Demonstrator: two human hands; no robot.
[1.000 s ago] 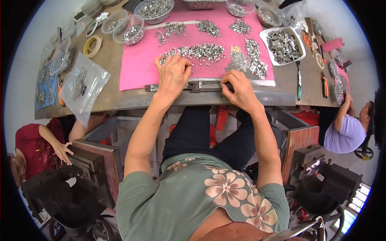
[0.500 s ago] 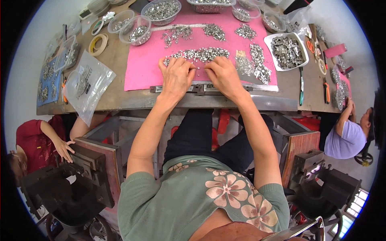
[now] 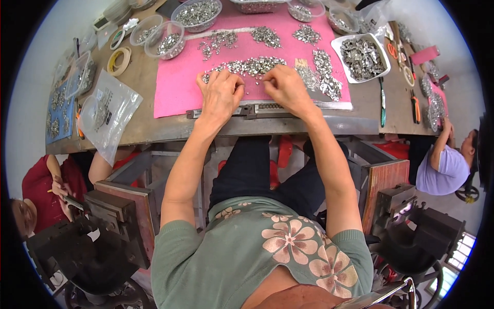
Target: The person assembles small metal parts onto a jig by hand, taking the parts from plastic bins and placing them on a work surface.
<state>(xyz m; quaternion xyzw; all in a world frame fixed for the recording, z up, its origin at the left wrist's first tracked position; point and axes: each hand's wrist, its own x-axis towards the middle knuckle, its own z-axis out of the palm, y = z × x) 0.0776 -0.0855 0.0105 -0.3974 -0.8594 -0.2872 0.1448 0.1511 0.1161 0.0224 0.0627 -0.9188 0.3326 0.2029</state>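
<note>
While the left hand (image 3: 220,95) and the right hand (image 3: 286,88) keep fingers bent close to the thumbs, I cannot tell whether they grasp anything; the long heap of pieces (image 3: 249,65) lies at their twelve o'clock, the rail (image 3: 249,110) at six. If a knuckle brushes this heap, loose pieces could scatter on the mat (image 3: 175,95). I count two hands, one rail, one long heap and, at eleven, twelve and one o'clock, three smaller heaps (image 3: 266,37).

pale wall (image 3: 36,77) at left; brown worktable (image 3: 142,69); grey floor (image 3: 443,208); bright paned window (image 3: 465,247), lower right
</note>
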